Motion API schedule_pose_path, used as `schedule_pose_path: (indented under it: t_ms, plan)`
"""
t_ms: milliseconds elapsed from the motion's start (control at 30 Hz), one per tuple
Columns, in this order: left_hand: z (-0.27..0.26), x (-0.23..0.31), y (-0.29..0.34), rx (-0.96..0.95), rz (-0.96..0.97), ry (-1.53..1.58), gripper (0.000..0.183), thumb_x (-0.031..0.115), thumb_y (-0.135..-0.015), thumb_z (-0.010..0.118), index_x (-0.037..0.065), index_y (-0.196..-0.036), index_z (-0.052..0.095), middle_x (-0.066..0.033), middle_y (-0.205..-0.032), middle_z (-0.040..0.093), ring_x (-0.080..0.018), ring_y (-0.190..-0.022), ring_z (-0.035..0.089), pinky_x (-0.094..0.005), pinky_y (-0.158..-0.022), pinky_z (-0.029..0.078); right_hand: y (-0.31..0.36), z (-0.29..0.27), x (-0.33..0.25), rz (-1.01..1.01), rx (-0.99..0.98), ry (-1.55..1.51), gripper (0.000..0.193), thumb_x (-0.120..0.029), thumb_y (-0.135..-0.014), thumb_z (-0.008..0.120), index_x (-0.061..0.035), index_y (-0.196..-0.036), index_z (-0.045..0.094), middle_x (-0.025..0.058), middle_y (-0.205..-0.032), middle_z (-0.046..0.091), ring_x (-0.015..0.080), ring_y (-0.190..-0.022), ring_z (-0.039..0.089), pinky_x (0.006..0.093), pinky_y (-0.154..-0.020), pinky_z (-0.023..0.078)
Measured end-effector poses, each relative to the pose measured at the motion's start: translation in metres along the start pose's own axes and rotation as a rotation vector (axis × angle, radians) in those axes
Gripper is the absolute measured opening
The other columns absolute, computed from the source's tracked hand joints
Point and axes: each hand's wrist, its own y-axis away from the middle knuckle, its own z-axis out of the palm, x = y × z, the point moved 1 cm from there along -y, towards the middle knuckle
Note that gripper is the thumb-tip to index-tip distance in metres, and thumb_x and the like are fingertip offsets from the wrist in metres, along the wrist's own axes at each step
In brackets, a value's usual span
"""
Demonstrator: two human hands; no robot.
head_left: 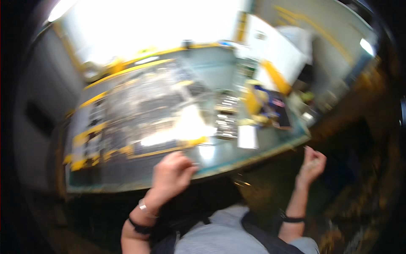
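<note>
Blur over hands (pixel 171 173), workbench (pixel 177 169)

Grey shirt, dark straps, black wristbands, silver bracelet; bare hands (pixel 171 173).

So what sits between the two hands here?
In the head view, only the near edge of the workbench and dark blurred floor lie between the left hand and the right hand; no object shows there.

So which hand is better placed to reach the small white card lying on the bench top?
Probably the left hand: it hovers at the near edge of the bench, not far from the white card. The right hand is off the bench, raised and curled. The picture is blurred.
</note>
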Motion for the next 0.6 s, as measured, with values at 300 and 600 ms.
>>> schedule_pose_path:
  t_ms: [300, 600]
  plan:
    - [0.009, 0.006, 0.003, 0.064, 0.022, -0.012, 0.016, -0.005, -0.072, 0.071, 0.002, -0.075, 0.057, -0.0100, -0.072, 0.054, -0.0256, -0.064, 0.057, -0.0353, -0.059, 0.046, 0.016, 0.000, 0.018, 0.053, 0.052, 0.141, 0.021, -0.008, -0.088, 0.072, -0.0015, -0.086, 0.052, 0.0061, -0.079, 0.063, 0.0118, -0.070, 0.058, 0.0272, -0.065, 0.049]
    - [0.013, -0.001, 0.007, 0.090, 0.130, -0.008, 0.015, -0.004, -0.072, 0.070, 0.002, -0.076, 0.056, -0.0112, -0.076, 0.054, -0.0304, -0.071, 0.056, -0.0385, -0.062, 0.045, 0.050, 0.015, -0.019, 0.002, -0.111, 0.040, 0.013, -0.003, -0.098, 0.055, 0.0048, -0.107, 0.057, 0.0214, -0.108, 0.067, 0.0244, -0.104, 0.066, 0.0335, -0.090, 0.052]
